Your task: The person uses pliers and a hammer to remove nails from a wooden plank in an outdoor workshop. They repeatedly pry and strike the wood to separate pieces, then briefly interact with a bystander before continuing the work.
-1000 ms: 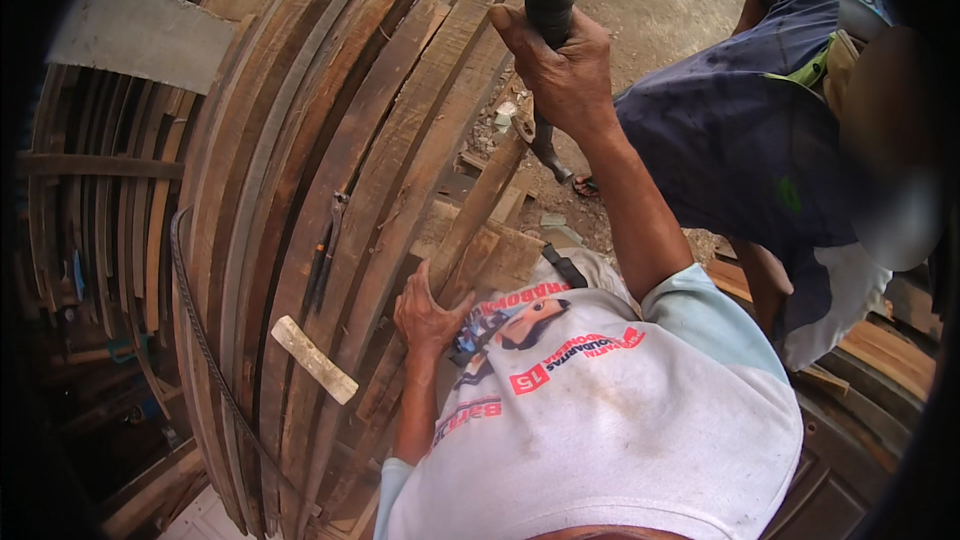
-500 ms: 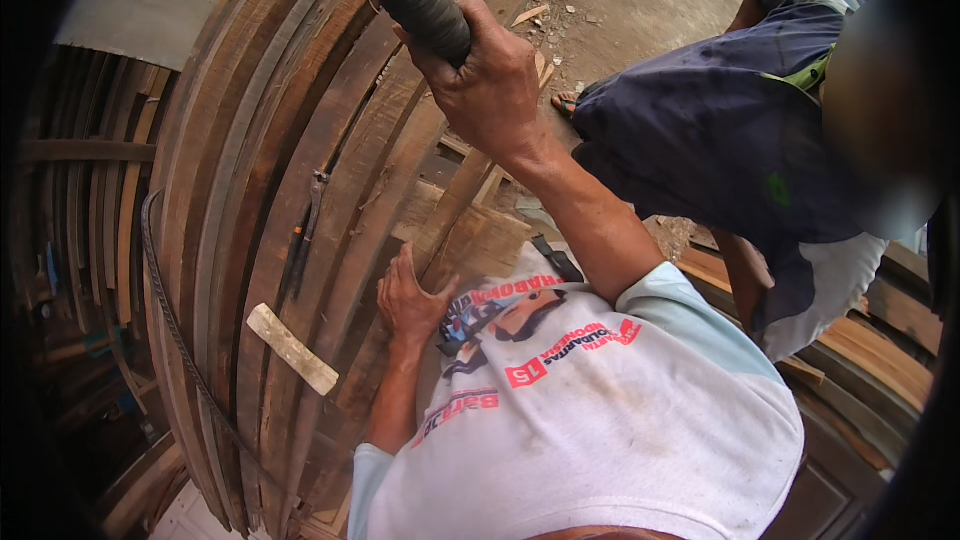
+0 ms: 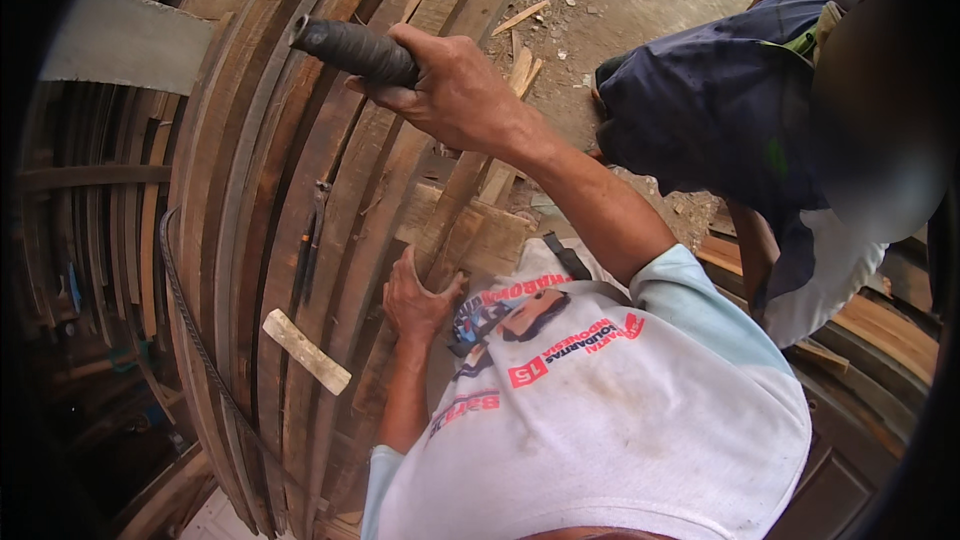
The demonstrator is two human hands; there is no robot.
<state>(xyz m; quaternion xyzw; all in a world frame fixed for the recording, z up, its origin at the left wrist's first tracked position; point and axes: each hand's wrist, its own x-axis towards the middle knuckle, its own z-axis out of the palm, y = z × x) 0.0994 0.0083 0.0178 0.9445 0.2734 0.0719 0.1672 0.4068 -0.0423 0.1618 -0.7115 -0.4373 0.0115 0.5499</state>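
My right hand (image 3: 440, 90) is wrapped around a black tube-like handle (image 3: 355, 52), bound in dark wrapping and raised above the planks. Its hollow-looking end points to the far left; whatever extends from the other end is hidden behind my hand and arm. Lower down, my left hand (image 3: 418, 300) rests on a wooden plank (image 3: 385, 345) close to my body, thumb spread away from the fingers. A short board (image 3: 485, 225) lies crosswise just beyond it. To the left of that hand, pincers (image 3: 312, 230) with dark and orange grips and a pale wood block (image 3: 306, 351) lie on the planks.
Long stacked planks (image 3: 235, 140) run along my left, with a dark bent rod (image 3: 195, 325) across them. A grey slab (image 3: 125, 40) lies at the far left. On the right, another person (image 3: 700, 120) in dark clothes bends close by, near more timber (image 3: 880, 330).
My right hand has swung left, and the black handle has tipped from steep to nearly level. My left hand stays on the plank. The other person has shifted slightly.
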